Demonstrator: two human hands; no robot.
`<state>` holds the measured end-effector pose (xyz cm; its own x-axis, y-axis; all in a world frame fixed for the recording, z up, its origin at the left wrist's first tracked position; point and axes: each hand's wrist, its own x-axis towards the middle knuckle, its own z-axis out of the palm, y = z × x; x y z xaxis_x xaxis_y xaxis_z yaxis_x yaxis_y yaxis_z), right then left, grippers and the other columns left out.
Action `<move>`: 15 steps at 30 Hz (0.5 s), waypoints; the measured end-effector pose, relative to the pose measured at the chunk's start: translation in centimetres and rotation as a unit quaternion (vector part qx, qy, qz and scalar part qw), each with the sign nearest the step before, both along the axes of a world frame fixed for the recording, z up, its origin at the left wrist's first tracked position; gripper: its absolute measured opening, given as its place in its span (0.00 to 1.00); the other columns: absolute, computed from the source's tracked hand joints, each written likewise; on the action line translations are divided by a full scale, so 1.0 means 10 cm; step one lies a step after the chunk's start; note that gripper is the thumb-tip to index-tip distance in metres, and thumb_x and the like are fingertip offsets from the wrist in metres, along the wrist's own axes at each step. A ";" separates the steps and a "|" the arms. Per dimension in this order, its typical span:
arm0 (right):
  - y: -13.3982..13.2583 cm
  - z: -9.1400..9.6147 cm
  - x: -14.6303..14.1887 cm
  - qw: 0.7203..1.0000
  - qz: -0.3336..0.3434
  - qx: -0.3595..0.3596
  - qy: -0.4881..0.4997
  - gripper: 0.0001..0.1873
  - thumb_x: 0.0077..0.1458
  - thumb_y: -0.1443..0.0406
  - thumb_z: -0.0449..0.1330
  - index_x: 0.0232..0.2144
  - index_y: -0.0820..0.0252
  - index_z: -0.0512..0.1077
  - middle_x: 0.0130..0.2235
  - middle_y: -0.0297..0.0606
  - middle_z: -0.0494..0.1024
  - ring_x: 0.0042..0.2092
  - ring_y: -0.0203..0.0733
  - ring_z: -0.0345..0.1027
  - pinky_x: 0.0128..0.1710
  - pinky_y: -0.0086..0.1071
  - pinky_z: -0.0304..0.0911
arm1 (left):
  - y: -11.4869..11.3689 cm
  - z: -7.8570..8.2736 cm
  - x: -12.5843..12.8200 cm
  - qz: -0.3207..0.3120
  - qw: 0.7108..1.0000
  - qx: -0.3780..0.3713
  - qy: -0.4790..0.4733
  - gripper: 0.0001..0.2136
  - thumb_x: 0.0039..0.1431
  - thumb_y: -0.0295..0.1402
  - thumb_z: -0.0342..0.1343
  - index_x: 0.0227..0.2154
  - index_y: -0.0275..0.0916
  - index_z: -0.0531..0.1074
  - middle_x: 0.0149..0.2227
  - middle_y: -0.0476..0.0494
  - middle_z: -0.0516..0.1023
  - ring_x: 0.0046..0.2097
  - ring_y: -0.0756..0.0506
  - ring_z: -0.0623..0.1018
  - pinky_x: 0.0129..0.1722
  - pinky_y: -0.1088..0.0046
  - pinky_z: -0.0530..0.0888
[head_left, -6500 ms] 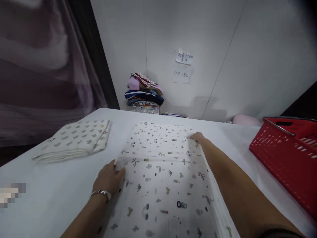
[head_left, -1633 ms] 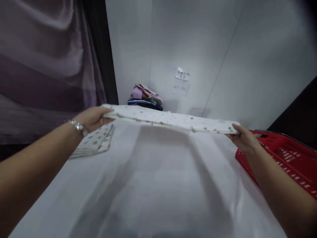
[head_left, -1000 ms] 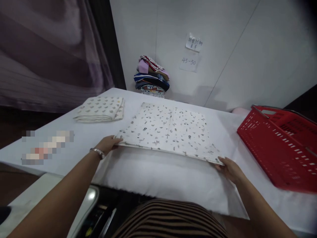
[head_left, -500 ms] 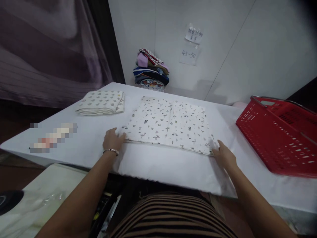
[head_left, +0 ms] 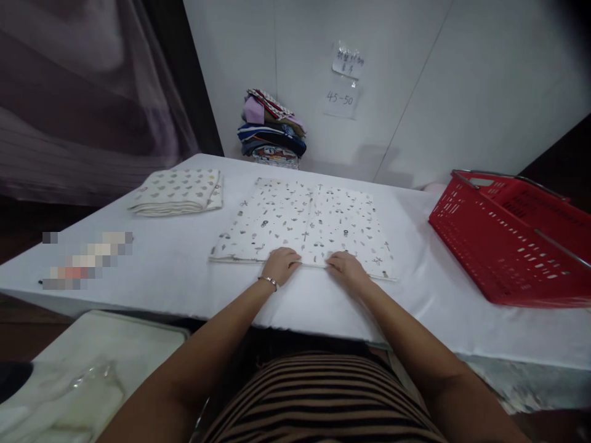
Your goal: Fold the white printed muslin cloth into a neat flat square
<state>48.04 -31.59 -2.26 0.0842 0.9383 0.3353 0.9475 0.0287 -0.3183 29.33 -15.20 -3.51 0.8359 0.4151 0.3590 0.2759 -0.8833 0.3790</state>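
Note:
A white cloth with small dark prints (head_left: 305, 221) lies folded flat on the white table (head_left: 152, 271). My left hand (head_left: 280, 264) rests palm down on the middle of its near edge, fingers flat. My right hand (head_left: 346, 267) lies beside it on the same edge, fingers also flat. The two hands are close together, a small gap between them. Neither hand grips anything.
A second folded cloth with grey spots (head_left: 178, 192) lies at the table's far left. A red plastic basket (head_left: 508, 240) stands at the right. A stack of coloured fabrics (head_left: 272, 129) sits against the white wall, with paper notes (head_left: 344, 80) stuck above.
Both hands have slid inward from the cloth's near corners to the middle of its near edge. Earlier the cloth was held up in the air, then laid down flat.

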 end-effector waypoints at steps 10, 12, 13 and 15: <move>0.00 -0.08 -0.03 0.996 -0.036 0.046 0.064 0.11 0.59 0.66 0.51 0.33 0.58 0.74 0.36 0.40 0.75 0.40 0.42 0.65 0.40 0.35 0.62 | 0.05 -0.01 0.03 -0.001 0.999 -0.049 0.009 0.10 0.60 0.34 0.48 0.30 0.41 0.75 0.35 0.48 0.77 0.39 0.46 0.72 0.42 0.65 0.67; -0.01 -0.14 -0.04 0.997 -0.028 0.069 0.032 0.11 0.59 0.66 0.51 0.35 0.59 0.74 0.38 0.42 0.76 0.41 0.43 0.65 0.42 0.37 0.62 | 0.04 -0.01 0.03 -0.005 0.999 -0.034 0.010 0.10 0.60 0.34 0.48 0.31 0.41 0.74 0.36 0.47 0.77 0.39 0.46 0.72 0.42 0.65 0.67; -0.01 -0.17 -0.04 0.997 -0.023 0.075 0.015 0.11 0.59 0.65 0.51 0.35 0.59 0.74 0.39 0.43 0.76 0.41 0.44 0.65 0.43 0.38 0.62 | 0.04 -0.01 0.03 -0.007 1.000 -0.023 0.012 0.10 0.60 0.33 0.47 0.31 0.41 0.74 0.36 0.47 0.77 0.40 0.46 0.71 0.42 0.65 0.67; -0.01 -0.21 -0.04 0.997 -0.020 0.080 -0.007 0.11 0.59 0.65 0.51 0.35 0.58 0.75 0.40 0.43 0.75 0.42 0.44 0.65 0.43 0.39 0.62 | 0.02 -0.01 0.03 -0.004 1.000 0.000 0.019 0.10 0.60 0.33 0.47 0.31 0.40 0.74 0.36 0.46 0.77 0.39 0.45 0.71 0.42 0.64 0.67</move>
